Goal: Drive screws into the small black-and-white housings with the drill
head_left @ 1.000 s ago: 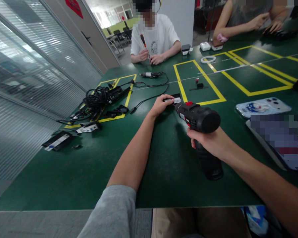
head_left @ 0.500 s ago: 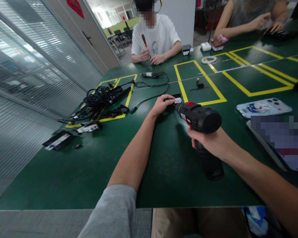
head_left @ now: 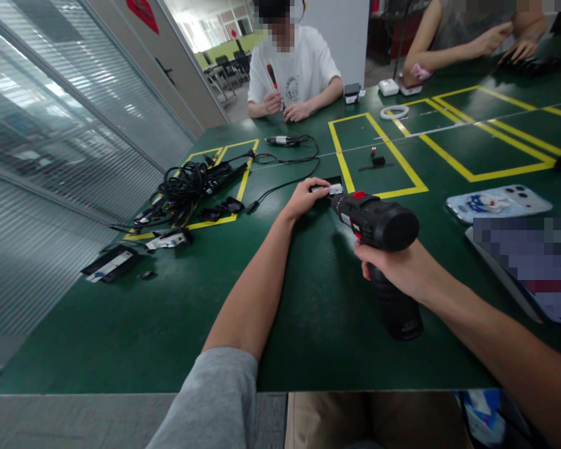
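Head camera looks down a green worktop [head_left: 121,324] marked with yellow tape, and the cordless drill [head_left: 378,227] near its middle is the thing to place everything by. The right hand [head_left: 399,268] is wrapped tight round the drill's grip, fingers closed on it, with the black body lying level and the chuck aimed away from the wearer. Right at the drill's nose sits a small black-and-white part [head_left: 330,188], lying flat on the worktop; the left hand [head_left: 303,198] rests on it, fingers curled and pinching its near end to steady it. Whether the bit actually touches the part I cannot tell. Well to the left of the drill lies a tangle of black cables [head_left: 187,184], with a few flat black pieces beside it. To the right of the drill lies a phone [head_left: 498,202] face down. Beyond the drill, at the far edge, a person in a white shirt [head_left: 297,65] holds a red-handled screwdriver [head_left: 272,76] upright. Further right of the drill, another person's arms [head_left: 449,47] rest on the worktop.
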Motion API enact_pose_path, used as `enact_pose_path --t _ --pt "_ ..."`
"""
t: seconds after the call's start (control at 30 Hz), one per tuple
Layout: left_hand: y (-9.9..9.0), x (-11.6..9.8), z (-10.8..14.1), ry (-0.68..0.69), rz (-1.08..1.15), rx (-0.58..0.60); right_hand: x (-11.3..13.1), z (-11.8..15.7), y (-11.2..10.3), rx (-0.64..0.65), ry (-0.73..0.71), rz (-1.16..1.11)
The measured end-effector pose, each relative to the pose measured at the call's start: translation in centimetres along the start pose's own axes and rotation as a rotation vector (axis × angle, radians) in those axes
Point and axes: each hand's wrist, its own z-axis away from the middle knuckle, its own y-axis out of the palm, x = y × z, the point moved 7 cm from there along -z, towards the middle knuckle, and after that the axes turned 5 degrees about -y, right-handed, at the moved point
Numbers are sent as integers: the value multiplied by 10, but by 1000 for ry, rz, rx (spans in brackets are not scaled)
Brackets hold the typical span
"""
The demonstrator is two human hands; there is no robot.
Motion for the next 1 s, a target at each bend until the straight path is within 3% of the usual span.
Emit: enact_pose_path --t 1.0 --pt "-1 6 -1 -2 -2 30 -1 -1 0 26 -27 45"
